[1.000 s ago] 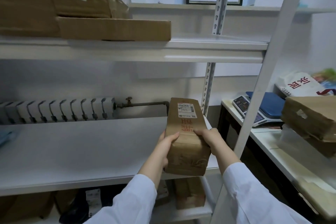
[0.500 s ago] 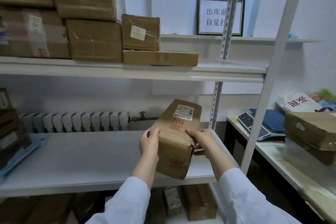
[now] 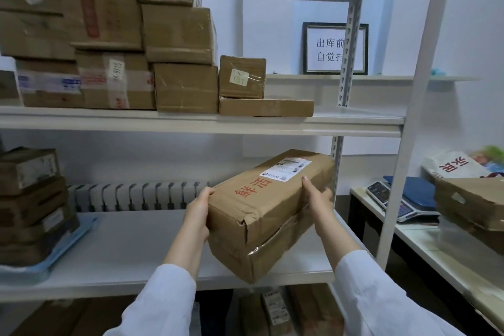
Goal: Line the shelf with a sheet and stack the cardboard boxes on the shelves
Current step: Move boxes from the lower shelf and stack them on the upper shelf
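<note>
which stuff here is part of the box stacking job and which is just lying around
Job: held cardboard box, left hand, right hand, middle shelf, blue sheet, stacked boxes above.
Lying about: scale, framed sign, radiator, white bag.

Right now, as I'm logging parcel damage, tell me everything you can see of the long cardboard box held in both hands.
The long cardboard box is brown, with red characters printed on top and a white shipping label near its far end. Its near end is crumpled and torn at a corner. It tilts, far end higher, over the right front of the middle shelf. The left hand grips its near left edge, the right hand its right side.
</note>
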Demonstrator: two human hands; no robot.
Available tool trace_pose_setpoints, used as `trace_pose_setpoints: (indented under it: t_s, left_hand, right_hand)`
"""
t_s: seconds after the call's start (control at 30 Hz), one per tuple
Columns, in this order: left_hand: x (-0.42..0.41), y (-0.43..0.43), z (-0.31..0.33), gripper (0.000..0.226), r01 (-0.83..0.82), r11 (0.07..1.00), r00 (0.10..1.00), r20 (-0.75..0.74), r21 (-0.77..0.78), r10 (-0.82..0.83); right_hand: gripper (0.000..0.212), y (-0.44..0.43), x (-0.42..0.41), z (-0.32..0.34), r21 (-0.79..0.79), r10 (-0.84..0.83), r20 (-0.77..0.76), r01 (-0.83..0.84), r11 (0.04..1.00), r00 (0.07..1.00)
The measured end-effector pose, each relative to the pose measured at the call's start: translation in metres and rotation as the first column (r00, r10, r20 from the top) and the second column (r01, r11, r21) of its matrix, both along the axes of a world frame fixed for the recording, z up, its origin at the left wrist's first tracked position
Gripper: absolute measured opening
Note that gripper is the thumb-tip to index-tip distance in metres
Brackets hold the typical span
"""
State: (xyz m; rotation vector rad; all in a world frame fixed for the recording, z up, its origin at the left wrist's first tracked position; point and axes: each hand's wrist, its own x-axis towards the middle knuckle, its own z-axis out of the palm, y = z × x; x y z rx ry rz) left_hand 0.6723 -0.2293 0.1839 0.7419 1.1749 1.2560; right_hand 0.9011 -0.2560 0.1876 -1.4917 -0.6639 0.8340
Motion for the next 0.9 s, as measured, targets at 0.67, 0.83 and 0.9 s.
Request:
trace_pose_setpoints:
  t_s: [0.67, 0.83, 0.9]
  left_hand:
    - [-0.024, -0.016, 0.077, 0.025, 0.2, 0.97, 0.979, -0.07, 0.139, -0.192]
    - [-0.021, -0.02, 0.09, 0.027, 0.203, 0.941, 0.979, -0.038, 0.271, -0.2]
    - [-0.021, -0.023, 0.093, 0.027, 0.202, 0.931, 0.979, -0.031, 0.302, -0.202]
  right_hand:
    - [0.083, -0.041, -0.002, 0.045, 0.322, -0.484, 0.116, 0.428, 0.844, 0.867]
    - [0.087, -0.051, -0.004, 0.057, 0.398, -0.504, 0.074, 0.438, 0.806, 0.86]
    - [0.086, -0.055, -0.004, 0.065, 0.429, -0.51, 0.077, 0.434, 0.792, 0.856]
